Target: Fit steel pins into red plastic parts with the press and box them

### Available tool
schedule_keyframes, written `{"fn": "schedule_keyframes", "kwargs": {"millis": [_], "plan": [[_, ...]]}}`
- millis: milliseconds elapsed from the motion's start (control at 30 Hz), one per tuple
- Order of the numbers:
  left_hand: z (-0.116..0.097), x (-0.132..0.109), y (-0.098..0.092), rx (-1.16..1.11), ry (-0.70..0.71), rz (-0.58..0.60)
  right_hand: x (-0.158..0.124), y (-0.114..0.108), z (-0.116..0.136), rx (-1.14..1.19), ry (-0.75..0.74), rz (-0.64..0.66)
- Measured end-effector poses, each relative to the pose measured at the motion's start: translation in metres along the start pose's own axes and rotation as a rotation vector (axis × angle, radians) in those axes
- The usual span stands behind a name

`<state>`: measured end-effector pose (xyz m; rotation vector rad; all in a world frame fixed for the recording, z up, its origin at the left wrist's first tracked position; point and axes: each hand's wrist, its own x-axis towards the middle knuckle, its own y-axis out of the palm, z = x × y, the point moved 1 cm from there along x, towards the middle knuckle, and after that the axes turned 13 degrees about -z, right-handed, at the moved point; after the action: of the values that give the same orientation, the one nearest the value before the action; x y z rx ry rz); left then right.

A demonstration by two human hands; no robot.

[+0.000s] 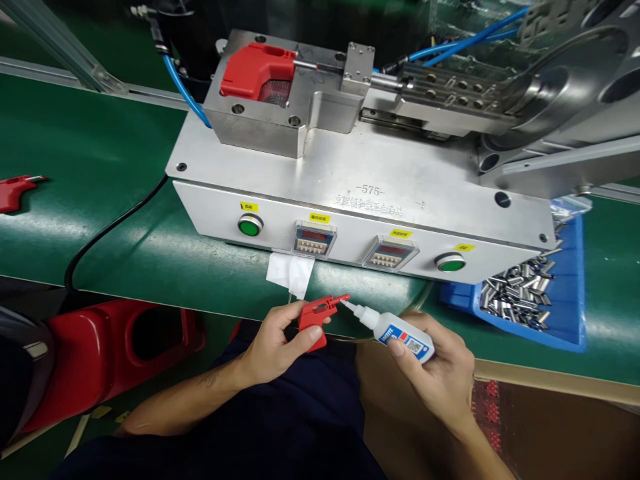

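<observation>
My left hand [280, 343] is closed round a red plastic pistol-shaped part [313, 325], whose thin tip points to the right. In my right hand [440, 363] I grip a white Loctite glue bottle [406, 337], tilted so that its nozzle is at the part's tip. Whether nozzle and tip touch is too fine to tell. Behind them, a similar red part [260, 70] with a metal rod lies in the metal fixture block [260, 133] on top of the machine.
The machine's white front panel [350, 233] carries two green buttons and two timers. To the right, a blue bin [575, 287] holds many short metal tubes [520, 293]. Another red part [17, 192] lies at far left on the green table [125, 147]. A red stool [100, 353] stands at lower left.
</observation>
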<state>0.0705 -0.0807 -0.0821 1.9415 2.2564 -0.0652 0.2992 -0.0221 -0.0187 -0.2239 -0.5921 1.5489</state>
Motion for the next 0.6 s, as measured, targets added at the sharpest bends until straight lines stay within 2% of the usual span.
{"fn": "schedule_keyframes", "kwargs": {"millis": [167,300,467,600], "plan": [[0.000,-0.001,0.001,0.020,-0.002,-0.011,-0.001,0.000,0.001,-0.012,0.036,-0.019],[-0.001,0.000,0.001,0.016,-0.001,-0.025,-0.006,-0.004,-0.010,0.043,0.101,-0.049],[0.001,0.001,-0.001,0.012,0.006,-0.034,-0.003,-0.006,-0.031,0.400,0.367,-0.014],[0.007,-0.005,-0.007,0.062,-0.027,-0.083,0.000,-0.002,-0.033,0.542,0.444,0.085]]}}
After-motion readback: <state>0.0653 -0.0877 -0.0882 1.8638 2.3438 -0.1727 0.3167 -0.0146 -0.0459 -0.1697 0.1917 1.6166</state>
